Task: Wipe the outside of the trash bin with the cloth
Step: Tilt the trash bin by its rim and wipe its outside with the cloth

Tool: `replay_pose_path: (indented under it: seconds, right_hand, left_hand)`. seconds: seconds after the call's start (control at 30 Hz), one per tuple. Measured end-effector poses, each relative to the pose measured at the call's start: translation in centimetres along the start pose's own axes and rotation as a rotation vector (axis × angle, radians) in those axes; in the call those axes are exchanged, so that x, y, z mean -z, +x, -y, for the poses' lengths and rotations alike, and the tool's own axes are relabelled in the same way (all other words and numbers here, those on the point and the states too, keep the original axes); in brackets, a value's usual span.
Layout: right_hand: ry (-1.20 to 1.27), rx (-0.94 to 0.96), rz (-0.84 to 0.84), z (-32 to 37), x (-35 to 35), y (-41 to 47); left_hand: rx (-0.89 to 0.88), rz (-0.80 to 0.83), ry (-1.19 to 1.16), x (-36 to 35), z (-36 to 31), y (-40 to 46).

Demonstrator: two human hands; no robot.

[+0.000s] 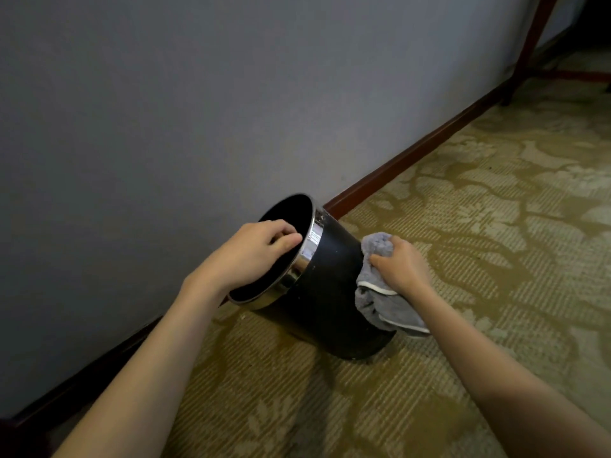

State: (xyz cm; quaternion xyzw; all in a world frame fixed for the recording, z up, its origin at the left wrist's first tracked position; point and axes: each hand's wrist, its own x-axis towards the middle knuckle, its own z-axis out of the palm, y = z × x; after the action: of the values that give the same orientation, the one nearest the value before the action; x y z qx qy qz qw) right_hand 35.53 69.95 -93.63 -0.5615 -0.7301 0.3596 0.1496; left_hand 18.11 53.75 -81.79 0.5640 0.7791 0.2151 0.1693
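Note:
A round black trash bin with a shiny metal band at its rim stands on the carpet near the wall, tilted toward the wall and me. My left hand grips the rim, fingers curled over the edge into the opening. My right hand holds a grey cloth with a white edge and presses it against the bin's right outer side, low down. The cloth hangs over that side and hides part of it.
A grey wall with a dark red-brown baseboard runs diagonally behind the bin. Olive patterned carpet covers the floor. Dark wooden furniture legs stand at the far upper right.

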Motion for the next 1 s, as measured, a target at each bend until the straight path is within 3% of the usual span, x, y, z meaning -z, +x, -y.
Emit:
replay_pose_path:
  seconds: [0.27, 0.6, 0.87, 1.0]
  right_hand:
    - [-0.082, 0.082, -0.024, 2.2, -1.1, -0.8]
    - [-0.109, 0.156, 0.003, 4.4, -1.3, -1.3]
    - [-0.275, 0.657, -0.116, 10.6, -3.4, -4.5]
    - [-0.236, 0.654, -0.157, 10.0, -4.4, -4.7]
  left_hand:
    - [0.203, -0.222, 0.012, -1.6, 0.2, 1.7]
    - [0.17, -0.221, 0.027, -0.5, 3.7, 1.5]
    - [0.153, -0.158, 0.11, 0.4, 5.6, -0.2]
    - [0.149, -0.18, 0.101, 0.6, 6.5, -0.5]
